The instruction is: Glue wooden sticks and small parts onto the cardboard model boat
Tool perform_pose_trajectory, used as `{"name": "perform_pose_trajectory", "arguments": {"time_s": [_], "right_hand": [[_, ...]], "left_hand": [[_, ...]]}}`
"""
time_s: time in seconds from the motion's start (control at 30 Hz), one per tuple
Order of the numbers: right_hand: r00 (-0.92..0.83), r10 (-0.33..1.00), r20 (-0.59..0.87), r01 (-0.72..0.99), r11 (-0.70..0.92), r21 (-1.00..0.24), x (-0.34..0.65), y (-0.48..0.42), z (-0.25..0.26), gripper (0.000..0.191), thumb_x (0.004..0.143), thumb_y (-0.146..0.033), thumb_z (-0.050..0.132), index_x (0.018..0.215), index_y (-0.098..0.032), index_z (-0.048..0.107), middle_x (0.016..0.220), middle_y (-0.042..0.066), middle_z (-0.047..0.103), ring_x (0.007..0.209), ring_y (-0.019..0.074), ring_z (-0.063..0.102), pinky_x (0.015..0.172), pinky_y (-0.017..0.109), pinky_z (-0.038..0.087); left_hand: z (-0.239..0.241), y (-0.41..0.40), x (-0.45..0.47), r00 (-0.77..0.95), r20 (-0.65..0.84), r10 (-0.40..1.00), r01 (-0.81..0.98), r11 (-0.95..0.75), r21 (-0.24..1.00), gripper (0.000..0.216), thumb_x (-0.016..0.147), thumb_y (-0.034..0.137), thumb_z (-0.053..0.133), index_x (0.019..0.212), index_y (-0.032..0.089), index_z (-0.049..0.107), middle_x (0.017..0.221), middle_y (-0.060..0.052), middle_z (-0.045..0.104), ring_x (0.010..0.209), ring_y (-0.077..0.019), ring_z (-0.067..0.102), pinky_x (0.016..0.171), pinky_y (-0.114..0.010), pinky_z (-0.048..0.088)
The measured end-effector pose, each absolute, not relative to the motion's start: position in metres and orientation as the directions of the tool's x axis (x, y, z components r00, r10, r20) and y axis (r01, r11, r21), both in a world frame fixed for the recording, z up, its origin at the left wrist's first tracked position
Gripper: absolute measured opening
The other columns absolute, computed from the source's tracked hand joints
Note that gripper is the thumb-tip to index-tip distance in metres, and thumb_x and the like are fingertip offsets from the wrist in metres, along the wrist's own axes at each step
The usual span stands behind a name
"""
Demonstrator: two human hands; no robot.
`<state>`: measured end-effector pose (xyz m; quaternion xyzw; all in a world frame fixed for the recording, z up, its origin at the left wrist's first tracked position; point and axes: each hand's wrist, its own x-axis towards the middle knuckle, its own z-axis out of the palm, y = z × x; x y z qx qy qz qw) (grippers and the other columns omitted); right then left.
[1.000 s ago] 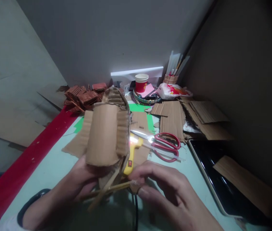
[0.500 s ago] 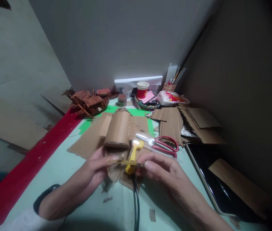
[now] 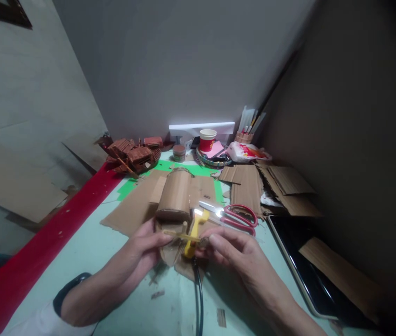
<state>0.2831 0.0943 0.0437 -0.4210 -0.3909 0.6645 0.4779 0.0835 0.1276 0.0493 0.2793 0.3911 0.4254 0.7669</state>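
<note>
A thin tan strip (image 3: 182, 236), apparently cardboard, spans the gap between my hands. My left hand (image 3: 145, 247) is closed with its thumb against the strip's left end. My right hand (image 3: 231, 247) pinches the other end near a small dark bit. Just below lies a yellow glue gun (image 3: 192, 238) with a black cord running toward me, partly covered by the strip. A rounded cardboard model (image 3: 174, 193) with a curved top stands right behind my left fingers. Scissors with red handles (image 3: 241, 217) rest beyond my right hand.
Flat cardboard pieces (image 3: 246, 186) lie at right, near a black tablet-like panel (image 3: 290, 252) bearing a cardboard strip. Brown-painted models (image 3: 136, 156), a small jar (image 3: 178, 152) and a red cup (image 3: 208, 140) stand at the back. Walls (image 3: 184, 60) close off the rear and right.
The camera view has tilted slightly, so the scene sits a little lower. My hands keep hold of the strip, which slants slightly more down to the right.
</note>
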Motion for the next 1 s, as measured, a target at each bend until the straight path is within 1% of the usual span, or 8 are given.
{"name": "perform_pose_trajectory", "arguments": {"time_s": [0.13, 0.23, 0.33, 0.43, 0.53, 0.77, 0.9, 1.0], "right_hand": [[-0.132, 0.974, -0.184, -0.301, -0.216, -0.929, 0.282, 0.093, 0.048, 0.027, 0.083, -0.044, 0.076, 0.092, -0.019, 0.073, 0.094, 0.005, 0.072, 0.093, 0.0195, 0.070, 0.084, 0.030, 0.055], [-0.112, 0.977, -0.179, -0.286, -0.205, -0.936, 0.282, 0.093, 0.049, 0.026, 0.083, -0.043, 0.077, 0.096, -0.021, 0.075, 0.095, 0.005, 0.074, 0.090, 0.0189, 0.070, 0.083, 0.030, 0.055], [-0.123, 0.982, -0.146, -0.236, -0.171, -0.957, 0.283, 0.093, 0.049, 0.025, 0.084, -0.043, 0.075, 0.094, -0.020, 0.077, 0.095, 0.006, 0.075, 0.089, 0.0192, 0.069, 0.081, 0.030, 0.054], [-0.119, 0.983, -0.139, -0.179, -0.159, -0.971, 0.283, 0.093, 0.049, 0.025, 0.085, -0.043, 0.074, 0.091, -0.019, 0.077, 0.091, 0.007, 0.075, 0.084, 0.0186, 0.068, 0.074, 0.028, 0.053], [-0.123, 0.982, -0.141, -0.173, -0.161, -0.972, 0.283, 0.093, 0.050, 0.023, 0.084, -0.042, 0.074, 0.088, -0.020, 0.077, 0.088, 0.005, 0.074, 0.081, 0.0172, 0.067, 0.072, 0.026, 0.053], [-0.131, 0.980, -0.148, -0.301, -0.181, -0.936, 0.283, 0.093, 0.045, 0.027, 0.086, -0.044, 0.073, 0.091, -0.019, 0.076, 0.097, 0.006, 0.073, 0.088, 0.0185, 0.070, 0.088, 0.032, 0.054], [-0.137, 0.981, -0.138, -0.305, -0.175, -0.936, 0.282, 0.091, 0.045, 0.026, 0.089, -0.046, 0.068, 0.098, -0.022, 0.075, 0.101, 0.005, 0.072, 0.091, 0.0180, 0.068, 0.090, 0.031, 0.050], [-0.191, 0.976, -0.103, -0.288, -0.156, -0.945, 0.282, 0.090, 0.045, 0.033, 0.093, -0.050, 0.061, 0.105, -0.021, 0.073, 0.106, 0.008, 0.070, 0.098, 0.0215, 0.065, 0.093, 0.036, 0.048]], "left_hand": [[0.051, 0.127, 0.083, 0.321, -0.370, 0.872, -0.416, 0.481, 0.772, 0.038, 0.074, 0.005, 0.076, 0.109, 0.021, 0.070, 0.111, -0.006, 0.076, 0.114, -0.0280, 0.067, 0.096, -0.035, 0.055], [0.053, 0.126, 0.083, 0.308, -0.361, 0.880, -0.428, 0.467, 0.774, 0.038, 0.073, 0.004, 0.078, 0.108, 0.020, 0.070, 0.112, -0.006, 0.076, 0.115, -0.0279, 0.067, 0.096, -0.034, 0.055], [0.051, 0.126, 0.082, 0.284, -0.369, 0.885, -0.451, 0.463, 0.763, 0.039, 0.077, 0.006, 0.076, 0.112, 0.020, 0.068, 0.112, -0.007, 0.076, 0.112, -0.0269, 0.069, 0.091, -0.032, 0.059], [0.047, 0.126, 0.079, 0.284, -0.376, 0.882, -0.493, 0.471, 0.732, 0.030, 0.082, 0.014, 0.075, 0.111, 0.018, 0.068, 0.102, -0.007, 0.078, 0.099, -0.0247, 0.073, 0.082, -0.031, 0.062], [0.044, 0.126, 0.076, 0.293, -0.393, 0.871, -0.497, 0.490, 0.716, 0.028, 0.084, 0.018, 0.074, 0.111, 0.017, 0.067, 0.103, -0.009, 0.077, 0.097, -0.0252, 0.073, 0.081, -0.032, 0.062], [0.048, 0.126, 0.080, 0.315, -0.378, 0.871, -0.468, 0.489, 0.736, 0.036, 0.087, 0.011, 0.066, 0.123, 0.016, 0.061, 0.119, -0.012, 0.073, 0.113, -0.0284, 0.067, 0.092, -0.038, 0.059], [0.052, 0.127, 0.084, 0.337, -0.395, 0.855, -0.462, 0.516, 0.722, 0.031, 0.087, 0.008, 0.064, 0.118, 0.013, 0.063, 0.115, -0.014, 0.074, 0.111, -0.0277, 0.068, 0.094, -0.037, 0.057], [0.054, 0.126, 0.085, 0.317, -0.399, 0.860, -0.468, 0.508, 0.723, 0.025, 0.087, 0.007, 0.063, 0.111, 0.013, 0.065, 0.115, -0.013, 0.074, 0.111, -0.0260, 0.068, 0.095, -0.034, 0.056]]}}
